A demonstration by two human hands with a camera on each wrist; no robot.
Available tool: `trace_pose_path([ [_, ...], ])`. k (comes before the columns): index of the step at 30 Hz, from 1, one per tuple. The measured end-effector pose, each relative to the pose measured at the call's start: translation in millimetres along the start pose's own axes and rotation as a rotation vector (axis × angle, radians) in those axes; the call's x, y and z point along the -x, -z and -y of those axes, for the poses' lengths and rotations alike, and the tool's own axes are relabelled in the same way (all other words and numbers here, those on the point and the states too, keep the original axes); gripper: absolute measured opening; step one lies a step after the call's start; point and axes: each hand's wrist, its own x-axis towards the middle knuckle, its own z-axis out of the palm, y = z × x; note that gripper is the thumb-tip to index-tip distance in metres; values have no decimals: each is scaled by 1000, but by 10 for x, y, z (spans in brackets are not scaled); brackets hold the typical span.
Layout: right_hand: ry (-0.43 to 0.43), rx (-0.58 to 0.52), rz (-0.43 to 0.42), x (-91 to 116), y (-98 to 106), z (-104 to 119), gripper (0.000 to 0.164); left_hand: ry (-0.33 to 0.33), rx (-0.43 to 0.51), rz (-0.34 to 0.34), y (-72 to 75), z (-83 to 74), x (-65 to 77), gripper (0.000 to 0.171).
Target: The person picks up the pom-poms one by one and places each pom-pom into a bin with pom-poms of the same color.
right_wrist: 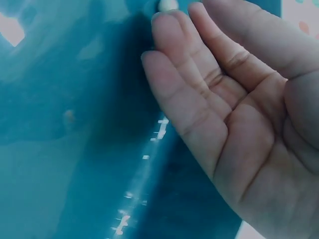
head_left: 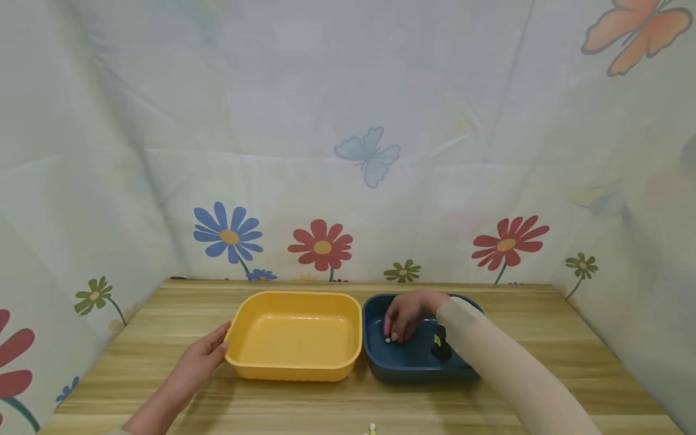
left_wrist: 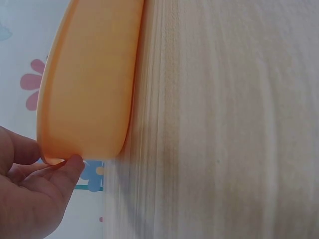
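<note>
A yellow plastic basin [head_left: 293, 365] stands on the table, with nothing visible inside. My left hand [head_left: 202, 356] holds its left rim; in the left wrist view the thumb and fingers of that hand [left_wrist: 37, 194] pinch the basin's edge [left_wrist: 89, 84]. Right beside it is a dark blue basin [head_left: 421, 373]. Inside that one, my right hand [head_left: 408, 314] reaches down with fingers loosely extended. A small white ball [head_left: 388, 340] lies at its fingertips. In the right wrist view the ball [right_wrist: 168, 5] is partly cut off by the frame's top edge.
The wood-grain table [head_left: 293, 405] carries both basins. Small white and yellow pieces [head_left: 372, 429] show at the bottom edge of the head view. A white curtain [head_left: 283, 151] with flowers and butterflies hangs behind and on both sides.
</note>
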Motion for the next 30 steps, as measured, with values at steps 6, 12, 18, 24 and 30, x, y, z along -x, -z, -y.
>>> trace_pose_path([
  [6,60,4,-119,169,-6,82,14,-8,-2,-14,-15,-5,-3,53],
  [12,195,80,-248,374,-96,100,16,-7,-13,-11,-9,3,-9,53],
  [18,336,54,-359,538,-254,33,18,-11,-16,-7,-10,10,-19,53],
  [24,382,-40,-406,711,-398,22,20,-14,-26,-10,-12,17,-26,53],
  [30,398,-165,-411,874,-569,52,22,-7,-41,-12,-11,13,-20,53],
])
